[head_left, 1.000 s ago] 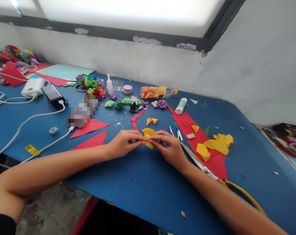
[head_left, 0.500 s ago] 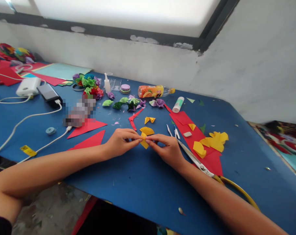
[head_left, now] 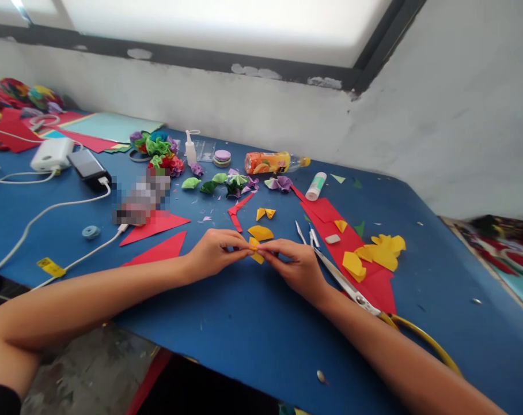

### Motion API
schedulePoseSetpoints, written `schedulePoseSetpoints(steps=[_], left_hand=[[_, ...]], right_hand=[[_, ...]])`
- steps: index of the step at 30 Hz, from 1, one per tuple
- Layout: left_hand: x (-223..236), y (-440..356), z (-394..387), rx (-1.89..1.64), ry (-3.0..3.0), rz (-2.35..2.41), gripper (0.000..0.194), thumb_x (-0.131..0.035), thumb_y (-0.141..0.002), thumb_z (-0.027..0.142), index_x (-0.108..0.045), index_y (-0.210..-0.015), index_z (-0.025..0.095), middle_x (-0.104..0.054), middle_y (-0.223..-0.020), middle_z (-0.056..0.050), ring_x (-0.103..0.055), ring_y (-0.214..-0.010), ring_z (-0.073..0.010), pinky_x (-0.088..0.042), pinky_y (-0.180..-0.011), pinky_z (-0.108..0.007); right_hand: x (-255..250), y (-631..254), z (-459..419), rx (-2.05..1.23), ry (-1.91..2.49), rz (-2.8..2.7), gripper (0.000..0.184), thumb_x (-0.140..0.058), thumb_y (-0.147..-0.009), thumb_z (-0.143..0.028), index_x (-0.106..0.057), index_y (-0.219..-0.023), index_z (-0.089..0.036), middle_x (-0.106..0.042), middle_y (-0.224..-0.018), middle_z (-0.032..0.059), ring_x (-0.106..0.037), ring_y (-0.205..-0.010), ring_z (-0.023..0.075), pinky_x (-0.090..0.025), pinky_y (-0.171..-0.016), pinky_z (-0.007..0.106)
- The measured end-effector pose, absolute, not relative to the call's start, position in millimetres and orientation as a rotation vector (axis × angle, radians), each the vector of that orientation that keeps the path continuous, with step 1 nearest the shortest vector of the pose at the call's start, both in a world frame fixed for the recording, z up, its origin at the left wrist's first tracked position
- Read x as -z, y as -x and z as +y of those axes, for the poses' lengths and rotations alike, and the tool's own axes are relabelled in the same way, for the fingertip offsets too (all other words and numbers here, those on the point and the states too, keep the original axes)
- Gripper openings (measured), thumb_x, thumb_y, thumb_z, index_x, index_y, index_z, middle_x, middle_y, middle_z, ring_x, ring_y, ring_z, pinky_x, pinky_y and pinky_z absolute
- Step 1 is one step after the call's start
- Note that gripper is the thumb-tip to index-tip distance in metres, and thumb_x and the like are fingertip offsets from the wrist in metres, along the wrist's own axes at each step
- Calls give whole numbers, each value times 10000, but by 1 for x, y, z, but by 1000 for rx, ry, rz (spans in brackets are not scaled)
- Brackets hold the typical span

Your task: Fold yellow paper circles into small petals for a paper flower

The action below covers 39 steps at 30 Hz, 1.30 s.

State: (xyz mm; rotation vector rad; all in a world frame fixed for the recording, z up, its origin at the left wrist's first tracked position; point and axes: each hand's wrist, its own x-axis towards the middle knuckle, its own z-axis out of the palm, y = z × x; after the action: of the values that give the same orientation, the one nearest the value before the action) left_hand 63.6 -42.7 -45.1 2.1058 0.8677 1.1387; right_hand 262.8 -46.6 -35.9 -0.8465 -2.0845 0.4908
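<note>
Between the fingertips of both hands is a small piece of yellow paper, held just above the blue table. My left hand pinches its left side, thumb and forefinger pressed together. From the right, my right hand pinches the same piece, its fingertips almost touching the left ones. The fingers hide the middle of the piece. Right behind it lies a loose yellow paper petal. Farther back sit small folded yellow pieces. Large scissors with yellow handles lie beside and partly under my right forearm.
Red paper with yellow cut-outs lies to the right. Beyond are a glue stick, an orange drink bottle and crumpled green and purple paper pieces. At left lie a phone, a white power bank and cables.
Both hands stay in nearly the same place. The yellow paper between the fingertips has shifted and turned slightly. The whole view has moved a little.
</note>
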Motion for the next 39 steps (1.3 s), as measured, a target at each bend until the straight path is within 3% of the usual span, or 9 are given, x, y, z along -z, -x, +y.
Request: schedulePoseSetpoints(steps=[20,34,39], left_hand=[[45,-65,-45,-1087,-2150,858,146,-616,-787,217,-687,-714,113,-662,-654,-32,-541,-536,-54,-428,-493,-128],[47,-65,-43,-1030,-2139,799,176,-693,-724,230,-601,-643,104,-615,-604,-4,-509,-532,-44,-397,-503,-128],[45,-66,-45,-965,-2039,836,213,-703,-712,266,-566,-631,125,-593,-626,20,-486,-547,-44,-398,-525,-148]], right_hand=[[37,-261,-51,-594,793,-2130,146,-575,-813,-115,-697,-850,-187,-731,-820,30,-688,-733,127,-548,-725,211],[37,-254,-58,-924,832,-1985,141,-558,-825,-152,-693,-842,-187,-702,-694,3,-658,-603,106,-540,-607,200],[35,-253,-60,-945,907,-1951,118,-575,-812,-180,-692,-822,-194,-708,-706,4,-662,-628,115,-542,-641,214]])
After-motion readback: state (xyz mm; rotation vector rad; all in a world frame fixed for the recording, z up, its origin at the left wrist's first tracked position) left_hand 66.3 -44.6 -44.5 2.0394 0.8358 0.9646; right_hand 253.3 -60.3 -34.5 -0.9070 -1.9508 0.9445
